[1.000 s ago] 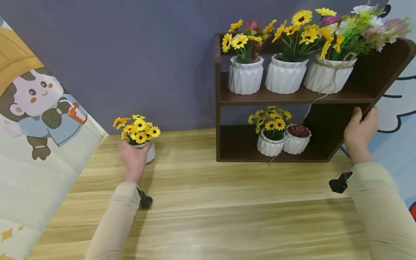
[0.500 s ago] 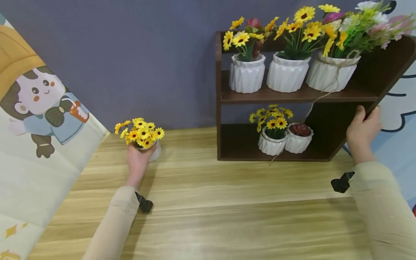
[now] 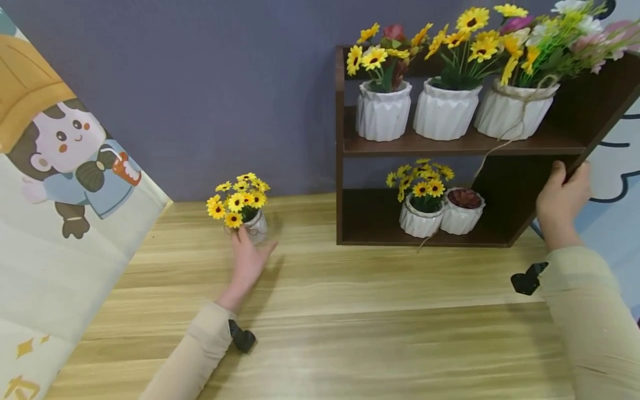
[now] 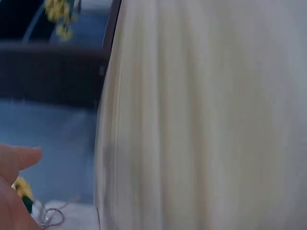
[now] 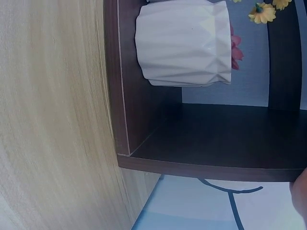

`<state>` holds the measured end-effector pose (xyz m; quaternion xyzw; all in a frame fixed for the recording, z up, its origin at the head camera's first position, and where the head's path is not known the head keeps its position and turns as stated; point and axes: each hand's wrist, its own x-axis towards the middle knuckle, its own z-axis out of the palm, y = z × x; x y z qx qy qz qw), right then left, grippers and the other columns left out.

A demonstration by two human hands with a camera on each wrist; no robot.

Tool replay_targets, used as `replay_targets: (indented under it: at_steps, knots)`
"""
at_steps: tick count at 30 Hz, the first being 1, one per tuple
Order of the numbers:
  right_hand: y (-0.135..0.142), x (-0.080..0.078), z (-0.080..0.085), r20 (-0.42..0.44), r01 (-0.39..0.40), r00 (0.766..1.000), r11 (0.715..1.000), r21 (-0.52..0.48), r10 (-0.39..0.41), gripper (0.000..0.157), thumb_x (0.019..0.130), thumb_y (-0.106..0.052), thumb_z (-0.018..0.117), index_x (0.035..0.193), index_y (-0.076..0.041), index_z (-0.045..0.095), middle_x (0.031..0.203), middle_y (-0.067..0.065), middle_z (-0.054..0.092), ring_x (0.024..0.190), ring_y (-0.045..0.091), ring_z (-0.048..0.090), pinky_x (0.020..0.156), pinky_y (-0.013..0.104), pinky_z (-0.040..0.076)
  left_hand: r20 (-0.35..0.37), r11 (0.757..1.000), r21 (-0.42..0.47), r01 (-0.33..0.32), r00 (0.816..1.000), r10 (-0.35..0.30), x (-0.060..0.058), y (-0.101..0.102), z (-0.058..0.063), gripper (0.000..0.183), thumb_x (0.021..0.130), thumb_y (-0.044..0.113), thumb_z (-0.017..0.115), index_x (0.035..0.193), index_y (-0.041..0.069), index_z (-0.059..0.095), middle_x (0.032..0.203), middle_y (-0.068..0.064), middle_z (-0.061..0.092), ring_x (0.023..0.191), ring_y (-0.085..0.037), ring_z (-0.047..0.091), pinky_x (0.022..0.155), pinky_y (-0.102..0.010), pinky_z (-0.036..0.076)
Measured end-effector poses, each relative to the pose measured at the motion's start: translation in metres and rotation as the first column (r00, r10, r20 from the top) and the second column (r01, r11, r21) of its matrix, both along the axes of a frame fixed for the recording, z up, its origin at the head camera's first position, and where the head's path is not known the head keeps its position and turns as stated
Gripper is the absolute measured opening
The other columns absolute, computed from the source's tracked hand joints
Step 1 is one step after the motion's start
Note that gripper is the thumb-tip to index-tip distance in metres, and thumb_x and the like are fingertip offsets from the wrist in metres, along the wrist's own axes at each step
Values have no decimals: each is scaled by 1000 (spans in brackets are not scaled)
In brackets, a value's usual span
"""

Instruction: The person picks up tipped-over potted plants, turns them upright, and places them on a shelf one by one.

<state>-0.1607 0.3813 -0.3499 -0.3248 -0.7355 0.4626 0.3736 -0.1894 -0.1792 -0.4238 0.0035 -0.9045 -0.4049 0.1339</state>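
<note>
A white ribbed pot [image 3: 256, 226] of small yellow daisies [image 3: 239, 200] stands on the wooden table at left, close to the back wall. My left hand [image 3: 248, 260] is at its near side, fingertips by the pot and flowers, thumb stretched away to the right. The left wrist view catches the thumb [image 4: 26, 155] apart from the pot [image 4: 79, 215], whose twine shows blurred. On the right, my right hand [image 3: 565, 200] grips the side edge of a dark brown two-tier shelf [image 3: 460, 145]; only a bit of that hand [image 5: 300, 196] enters the right wrist view.
On the upper tier stand several white pots, including one with daisies [image 3: 445, 108] and one tied with twine [image 3: 515, 111]. Below are a daisy pot [image 3: 421, 219] and a succulent pot [image 3: 461, 216]. A cartoon-printed sheet [image 3: 100, 239] borders the table at left.
The daisy pot has shifted right along the table. My left hand has loosened from around it, and its thumb has swung outward. My right hand stays on the shelf's side.
</note>
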Motion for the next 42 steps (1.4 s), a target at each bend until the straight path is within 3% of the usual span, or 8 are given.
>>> replay_targets:
  at_steps: [6,11,14,18,26,31,37,42]
  knots:
    - [-1,-1,-2,-13,-5,1000,1000,20,5,28,95,-40,39,119,-30,48,100,-25,43,104,2,42,91,19,30,60,993,-2,116,991,-115,9,21,1,84,80,25,69,141,-5,19,148,-26,8,134,-40,17,108,-48,22]
    - [-1,-2,-3,-25,-3,1000,1000,26,4,27,94,-39,40,118,-29,49,100,-24,44,103,2,42,91,19,30,-27,992,125,-34,999,38,0,5,4,41,82,14,63,116,-5,51,118,-23,50,108,-36,49,92,-46,41]
    - [0,-1,-2,-33,-2,999,1000,22,2,25,94,-39,40,117,-31,49,98,-25,43,99,-2,41,90,19,30,-61,981,148,-126,989,136,-12,-13,7,30,82,13,62,105,-4,55,103,-21,55,94,-33,52,82,-43,42]
    - [1,-2,-2,-28,1,1000,1000,30,0,27,94,-40,40,118,-30,49,96,-25,42,101,0,42,90,19,30,-64,979,140,-147,986,157,-27,-35,10,34,81,14,64,107,-5,52,104,-21,51,95,-32,48,83,-41,40]
    - [1,-2,-5,-23,17,1000,999,38,-16,29,94,-40,40,119,-29,49,99,-22,45,108,7,42,92,21,31,32,994,105,16,999,-20,-50,-63,16,66,80,21,70,130,-5,36,129,-24,36,117,-36,40,97,-45,38]
    - [2,-2,-3,-34,26,999,999,44,-25,28,94,-39,40,119,-29,50,101,-21,46,107,7,42,93,21,31,101,979,85,185,976,-193,-66,-76,16,86,79,33,69,142,1,19,145,-23,23,130,-40,28,105,-51,27]
    - [4,0,-4,9,-5,1000,1000,18,5,29,94,-42,39,120,-33,47,107,-19,47,111,7,41,94,23,30,147,947,109,303,937,-317,-77,-71,11,72,87,32,61,143,8,24,146,-19,27,133,-37,26,106,-53,24]
    - [3,1,-5,18,1,1000,1000,31,-2,27,94,-43,38,118,-34,47,110,-15,49,108,7,42,92,24,32,74,935,103,340,935,-348,-79,-60,7,63,85,23,64,137,6,32,136,-19,39,125,-35,37,101,-51,32]
